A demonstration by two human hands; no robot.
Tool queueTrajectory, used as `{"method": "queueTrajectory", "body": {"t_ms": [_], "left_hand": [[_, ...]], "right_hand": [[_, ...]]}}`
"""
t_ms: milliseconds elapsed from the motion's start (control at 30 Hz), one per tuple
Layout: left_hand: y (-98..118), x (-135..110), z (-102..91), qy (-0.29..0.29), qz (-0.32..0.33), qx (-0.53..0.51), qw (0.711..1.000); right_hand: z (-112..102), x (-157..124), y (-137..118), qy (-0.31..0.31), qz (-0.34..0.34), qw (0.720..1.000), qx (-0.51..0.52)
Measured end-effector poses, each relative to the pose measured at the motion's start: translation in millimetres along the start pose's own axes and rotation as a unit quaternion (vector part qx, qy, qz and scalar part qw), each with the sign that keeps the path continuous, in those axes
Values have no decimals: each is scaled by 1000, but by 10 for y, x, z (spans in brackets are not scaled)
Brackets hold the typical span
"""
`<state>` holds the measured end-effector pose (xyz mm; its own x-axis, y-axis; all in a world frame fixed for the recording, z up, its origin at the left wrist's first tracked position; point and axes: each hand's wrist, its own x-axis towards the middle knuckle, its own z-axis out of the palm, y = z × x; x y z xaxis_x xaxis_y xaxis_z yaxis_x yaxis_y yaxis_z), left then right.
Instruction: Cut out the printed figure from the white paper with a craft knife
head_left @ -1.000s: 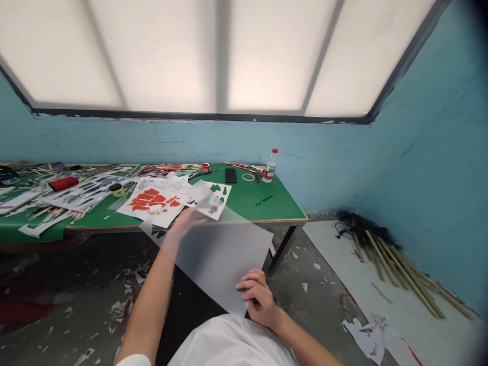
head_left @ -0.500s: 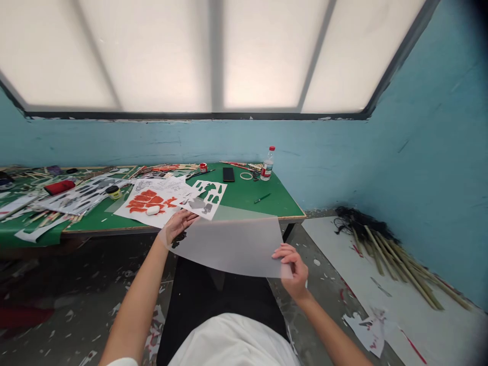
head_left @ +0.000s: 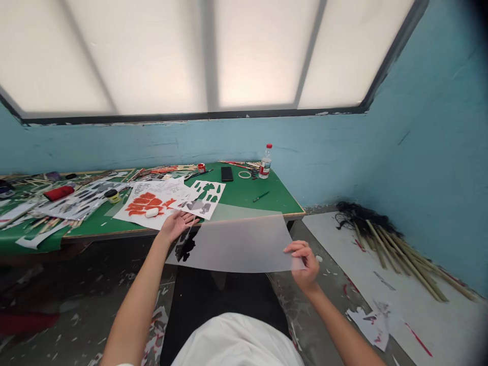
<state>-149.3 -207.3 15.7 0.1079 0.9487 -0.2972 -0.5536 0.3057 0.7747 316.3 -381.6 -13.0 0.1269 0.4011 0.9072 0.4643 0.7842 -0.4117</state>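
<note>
A translucent plastic sheet (head_left: pixel 244 244) spans the space over my lap, its far edge lying on the green table (head_left: pixel 282 198). My right hand (head_left: pixel 306 263) pinches its near right corner between thumb and fingers. At the left edge of the sheet, my left hand (head_left: pixel 178 225) is palm up with its fingers stretched out, not gripping. A black cut-out shape (head_left: pixel 186 248) shows at the sheet's left end. Just beyond my left hand lie a white stencil with cut holes (head_left: pixel 219 189) and a paper with orange-red painted shapes (head_left: pixel 147 203), bearing a white rounded object (head_left: pixel 151 212).
On the table are a black phone (head_left: pixel 226 174), a tape ring (head_left: pixel 244 174), a water bottle (head_left: pixel 266 161), a pen (head_left: pixel 261 196) and a small paint jar (head_left: pixel 112 196). Papers and sticks clutter the left. Bamboo poles (head_left: pixel 396 254) lie on the floor at right.
The sheet's left end has unrolled and flattened, showing more of the black shape. My left hand has opened with its palm turned up. My right hand has shifted slightly right with the corner.
</note>
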Motion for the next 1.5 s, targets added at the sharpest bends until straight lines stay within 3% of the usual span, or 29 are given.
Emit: {"method": "queueTrajectory", "body": {"t_ms": [200,433,600,767,867,967,1133,1233,1367,1500], "left_hand": [[37,154,68,39,-16,32,999],[-67,327,269,61,52,31,996],[-75,355,377,62,82,26,994],[18,345,359,79,91,35,992],[101,338,366,84,98,40,991],[136,322,407,80,105,44,990],[87,257,449,74,106,57,990],[78,219,429,77,104,64,990],[143,185,355,79,97,66,990],[237,139,214,86,84,51,991]], "right_hand": [[-109,-76,61,-22,-13,999,-20],[-133,-41,98,-89,-43,995,-9],[8,-69,98,-145,-34,989,-15],[247,-88,100,-173,30,983,-49],[496,101,194,-151,79,981,-91],[876,458,372,-157,114,973,-121],[1599,1095,659,-263,179,940,-123],[1879,1328,734,-353,229,903,-86],[1925,1524,724,-463,282,840,18],[1607,1802,715,-464,330,812,127]]}}
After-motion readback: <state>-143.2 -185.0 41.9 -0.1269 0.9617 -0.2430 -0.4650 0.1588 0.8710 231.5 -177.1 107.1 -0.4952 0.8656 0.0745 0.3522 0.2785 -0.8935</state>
